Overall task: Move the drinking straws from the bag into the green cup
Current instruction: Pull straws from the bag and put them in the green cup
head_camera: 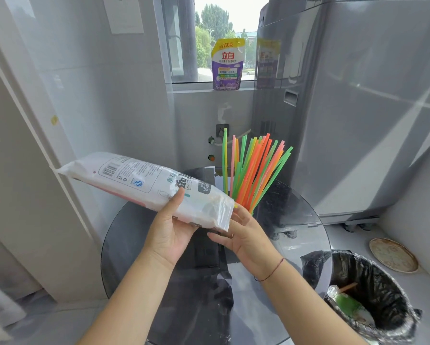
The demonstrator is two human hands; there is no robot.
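Observation:
A long white plastic bag [139, 183] with printed labels lies tilted in the air above the glass table, its open end toward the right. My left hand [169, 227] grips the bag near that open end. My right hand [244, 235] is at the bag's mouth with fingers spread, holding nothing that I can see. Behind the bag's mouth a bunch of green, orange, pink and yellow straws [253, 168] stands fanned out and upright. The green cup holding them is hidden behind the bag and my right hand.
A round dark glass table [296, 220] lies under my hands. A bin with a black liner [373, 295] stands at the lower right. A grey washing machine [346, 108] rises on the right. A purple detergent pouch [226, 66] stands on the window sill.

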